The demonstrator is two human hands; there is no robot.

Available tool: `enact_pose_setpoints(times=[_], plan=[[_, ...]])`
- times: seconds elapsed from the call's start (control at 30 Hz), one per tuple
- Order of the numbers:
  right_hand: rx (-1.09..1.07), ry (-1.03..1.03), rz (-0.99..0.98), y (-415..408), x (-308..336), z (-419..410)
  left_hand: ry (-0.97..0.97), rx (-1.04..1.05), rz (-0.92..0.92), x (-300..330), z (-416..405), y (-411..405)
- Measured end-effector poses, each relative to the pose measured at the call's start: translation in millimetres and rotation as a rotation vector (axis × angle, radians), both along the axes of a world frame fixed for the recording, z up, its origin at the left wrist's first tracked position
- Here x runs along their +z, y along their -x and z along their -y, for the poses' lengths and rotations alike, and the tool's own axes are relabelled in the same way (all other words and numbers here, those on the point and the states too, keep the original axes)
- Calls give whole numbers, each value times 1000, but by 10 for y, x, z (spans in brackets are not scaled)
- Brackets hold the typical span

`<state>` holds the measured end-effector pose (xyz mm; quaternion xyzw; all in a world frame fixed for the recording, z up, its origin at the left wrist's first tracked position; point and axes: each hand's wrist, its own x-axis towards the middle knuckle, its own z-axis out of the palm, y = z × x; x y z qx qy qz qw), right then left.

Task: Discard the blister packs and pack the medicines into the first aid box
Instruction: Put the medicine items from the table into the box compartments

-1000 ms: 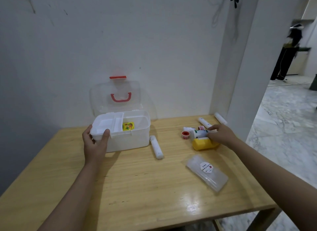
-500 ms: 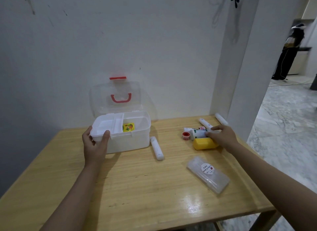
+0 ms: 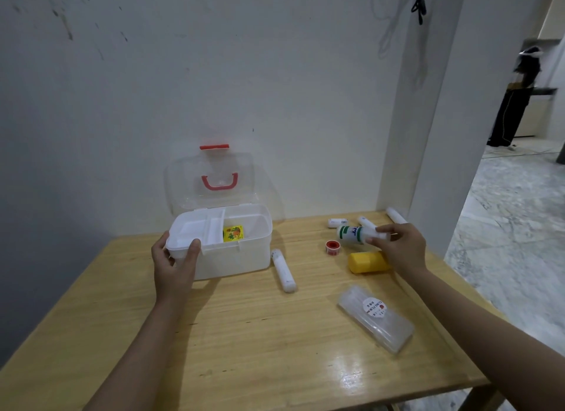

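Note:
The white first aid box (image 3: 244,257) stands open at the back of the wooden table (image 3: 244,334), its clear lid with a red handle leaning on the wall. A yellow packet (image 3: 233,233) lies inside beside the inner tray. My left hand (image 3: 174,264) grips the box's front left corner. My right hand (image 3: 400,247) holds a white bottle with a green label (image 3: 354,235) by its cap end, lifted just off the table. Below it lie a yellow container (image 3: 367,262) and a small red-and-white roll (image 3: 333,247).
A white tube (image 3: 283,270) lies right of the box. More white tubes (image 3: 396,215) and a small roll (image 3: 337,222) sit near the pillar at the back right. A clear plastic case (image 3: 377,317) lies near the table's right edge. A person stands far off at the right.
My right hand closed on the white bottle and raised it off the table, above the yellow container. My left hand stayed on the box corner.

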<state>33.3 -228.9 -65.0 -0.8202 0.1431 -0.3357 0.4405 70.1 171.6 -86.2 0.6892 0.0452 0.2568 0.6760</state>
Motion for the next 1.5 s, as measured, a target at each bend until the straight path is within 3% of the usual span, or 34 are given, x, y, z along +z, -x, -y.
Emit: enact_pose_setpoints(times=[0.2, 0.53, 1.1, 1.5], plan=[[25, 64, 80, 6, 216, -99, 19, -3, 5, -11, 2, 0], [286, 90, 170, -185, 817, -924, 35, -1, -10, 19, 7, 7], [620, 217, -91, -599, 738, -2145, 23, 17, -14, 18, -2, 13], [687, 231, -97, -485, 610, -2060, 9, 12, 0, 5, -13, 11]])
